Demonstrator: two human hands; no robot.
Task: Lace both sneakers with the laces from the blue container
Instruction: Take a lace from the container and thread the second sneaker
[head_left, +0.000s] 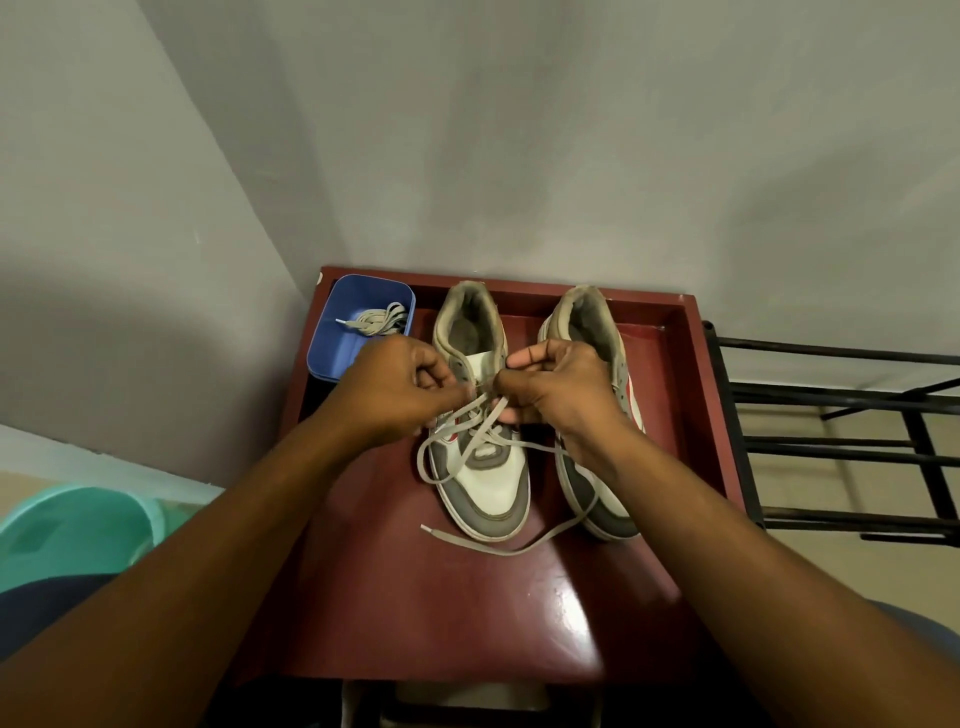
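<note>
A black metal rack stands just right of the red table. A teal tub sits to its left, a grey wall behind.

Plain grey walls meet in a corner behind a glossy dark-red table with a raised rim. Off its right edge stands a black metal rack on beige floor. A teal plastic basin sits off its left edge.

Grey-and-white sneaker just right of the blue container, partly threaded with a loose grey lace; its twin farther right; a bundled lace inside the container.
</note>
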